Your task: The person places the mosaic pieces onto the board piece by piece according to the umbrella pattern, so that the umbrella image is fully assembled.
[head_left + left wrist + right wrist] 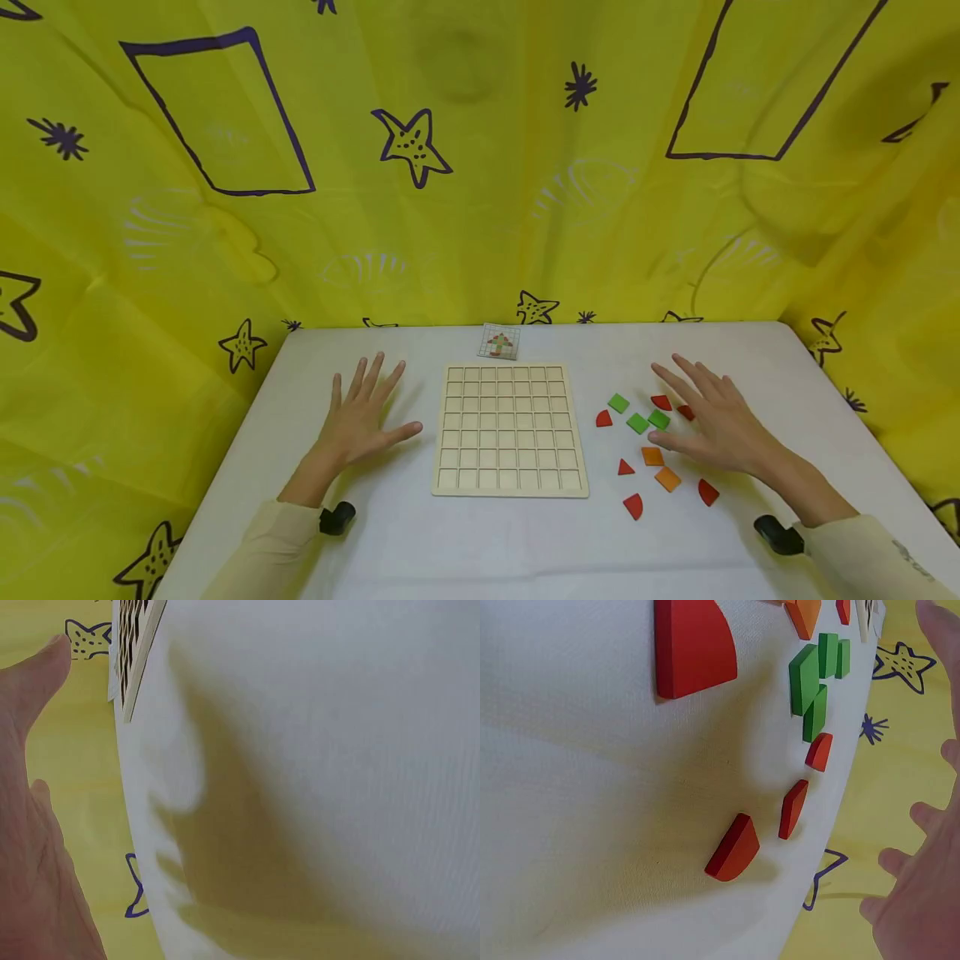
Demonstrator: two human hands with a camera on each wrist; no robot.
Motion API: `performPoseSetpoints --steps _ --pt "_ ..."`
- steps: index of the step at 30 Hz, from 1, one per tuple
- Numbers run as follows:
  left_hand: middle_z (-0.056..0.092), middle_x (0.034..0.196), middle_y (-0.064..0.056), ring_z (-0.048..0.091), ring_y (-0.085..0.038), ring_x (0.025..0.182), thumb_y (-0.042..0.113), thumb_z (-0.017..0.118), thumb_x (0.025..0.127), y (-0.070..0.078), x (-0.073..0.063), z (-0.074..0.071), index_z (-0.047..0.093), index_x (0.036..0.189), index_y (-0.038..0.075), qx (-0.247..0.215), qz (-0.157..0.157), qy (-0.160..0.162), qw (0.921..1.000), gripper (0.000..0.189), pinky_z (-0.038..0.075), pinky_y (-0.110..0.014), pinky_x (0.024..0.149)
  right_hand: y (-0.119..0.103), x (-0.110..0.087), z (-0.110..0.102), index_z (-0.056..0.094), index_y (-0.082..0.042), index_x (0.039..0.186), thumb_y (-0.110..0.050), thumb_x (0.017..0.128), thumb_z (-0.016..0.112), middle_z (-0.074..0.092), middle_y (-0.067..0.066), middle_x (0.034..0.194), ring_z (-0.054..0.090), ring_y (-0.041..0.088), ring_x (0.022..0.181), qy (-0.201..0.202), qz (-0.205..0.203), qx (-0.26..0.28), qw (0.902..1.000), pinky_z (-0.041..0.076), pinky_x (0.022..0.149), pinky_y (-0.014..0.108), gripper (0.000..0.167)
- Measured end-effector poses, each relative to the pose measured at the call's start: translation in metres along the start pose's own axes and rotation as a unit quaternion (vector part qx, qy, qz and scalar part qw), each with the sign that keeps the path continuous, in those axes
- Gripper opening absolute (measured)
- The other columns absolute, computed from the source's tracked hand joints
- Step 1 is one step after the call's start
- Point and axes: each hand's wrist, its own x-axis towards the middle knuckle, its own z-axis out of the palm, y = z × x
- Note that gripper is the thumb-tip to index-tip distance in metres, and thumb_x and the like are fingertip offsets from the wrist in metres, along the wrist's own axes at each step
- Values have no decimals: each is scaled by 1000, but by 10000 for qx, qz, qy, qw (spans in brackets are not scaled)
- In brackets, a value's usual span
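Two hands, left (358, 423) and right (718, 427), are hovering spread and empty; the lower-center grid board (507, 438) is lying bare, colored tiles (667, 479) loose at lower right, work seemingly unstarted.

The grid board (507, 439) looks like matt wood

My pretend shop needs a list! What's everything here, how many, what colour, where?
Board: one, beige, lower centre
Picture card: one, whitish, beyond board
Red pieces: at least seven, red, right of board
Green pieces: at least four, green, same side
Orange pieces: two, orange, same side
Table: one, white, under board
Curtain: at least one, yellow, around table
Wrist devices: two, black, over table
Sleeves: two, cream, at the bottom
Left hand: one, left of board
Right hand: one, above pieces
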Motion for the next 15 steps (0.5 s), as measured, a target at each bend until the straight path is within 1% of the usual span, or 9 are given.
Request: performPoseSetpoints --steps 3,5,7,11,15 --pt "10 172 -16 6 -44 156 71 63 87 4 0 4 23 165 24 -244 72 -55 9997 100 -2 -74 117 0 2 3 29 -23 163 -47 78 86 30 27 160 34 58 136 59 -170 228 9996 23 106 78 104" --pt "10 171 -17 6 -45 156 71 64 86 5 0 8 22 166 24 -450 114 -114 9989 101 -1 -75 116 -1 3 5 34 -21 161 -44 78 87 32 27 159 36 56 135 66 -264 471 9985 27 102 76 102" --pt "10 171 -18 7 -47 155 69 65 86 7 -1 12 22 166 24 -742 144 -203 9969 101 -1 -76 115 -4 5 6 37 -21 159 -43 78 88 32 27 159 36 55 135 -28 -267 713 9971 29 100 75 99" --pt "8 171 -18 3 -48 155 65 69 85 13 -2 19 20 166 24 -1383 187 -514 9889 103 -4 -78 114 -10 6 9 42 -22 157 -45 79 87 31 27 160 33 55 138 -329 -81 1092 9934 30 99 79 93" --pt "6 172 -18 0 -48 155 62 72 85 20 -3 23 19 166 24 -1752 244 -826 9808 104 -7 -77 114 -15 7 11 45 -23 155 -47 81 86 31 25 161 32 54 139 -589 18 1280 9900 31 98 81 88"
